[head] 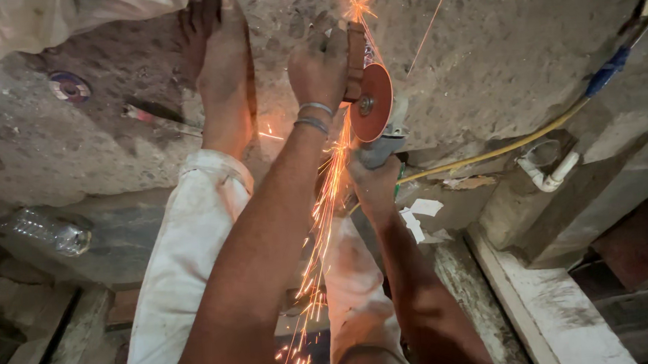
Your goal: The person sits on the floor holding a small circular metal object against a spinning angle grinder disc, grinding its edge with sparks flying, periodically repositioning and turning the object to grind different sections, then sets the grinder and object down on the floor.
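Gripping hard, both hands were busy at once. Left hand (318, 64) was curled tight around a small rusty metal piece (356, 58), holding it edge-up against the concrete floor (523, 38), with 2 thin bangles (313, 116) sitting on that wrist. Right hand (376, 183) was wrapped around the body of an angle grinder (384, 138), fingers closed all the way round, forearm coming up from below and the wrist bent toward the work.

So the metal piece sat just past the left fingers, and the grinder's orange disc (371, 102) was touching its right-hand side, pretty much between the 2 hands. Sparks (325, 204) streamed down between the forearms toward the lower edge, with a few more shooting off above the piece.

A bare foot (222, 76) was planted on the floor just left of the left hand, pale dusty trouser legs running down from there.

For containers: a clear plastic bottle (49, 232) lay on its side well off to the left, and I couldn't tell what was in it, if anything. A yellow cable (500, 150) ran from the grinder out to the right, near a white pipe fitting (553, 176). 2 spare discs (69, 86) lay far left, plus some scraps of paper (422, 212) by the right wrist.
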Demonstrator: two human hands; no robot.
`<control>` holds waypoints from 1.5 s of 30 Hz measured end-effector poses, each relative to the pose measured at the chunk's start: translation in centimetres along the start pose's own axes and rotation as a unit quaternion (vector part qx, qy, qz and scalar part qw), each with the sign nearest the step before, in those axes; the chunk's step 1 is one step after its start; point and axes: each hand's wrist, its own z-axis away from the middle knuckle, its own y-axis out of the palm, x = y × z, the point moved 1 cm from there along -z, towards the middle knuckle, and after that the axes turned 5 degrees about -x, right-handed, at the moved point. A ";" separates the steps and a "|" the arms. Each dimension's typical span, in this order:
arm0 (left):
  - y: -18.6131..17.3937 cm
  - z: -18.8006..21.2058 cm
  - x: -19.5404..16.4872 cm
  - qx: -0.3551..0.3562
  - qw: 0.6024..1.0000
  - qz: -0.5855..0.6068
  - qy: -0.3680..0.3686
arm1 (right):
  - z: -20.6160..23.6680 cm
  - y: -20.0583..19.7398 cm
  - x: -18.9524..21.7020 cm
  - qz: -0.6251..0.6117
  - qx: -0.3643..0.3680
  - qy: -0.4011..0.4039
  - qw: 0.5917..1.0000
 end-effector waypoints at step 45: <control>2.7 -3.7 1.5 0.030 0.996 -0.084 -0.030 | -0.6 -1.4 2.5 0.151 -0.058 0.002 0.987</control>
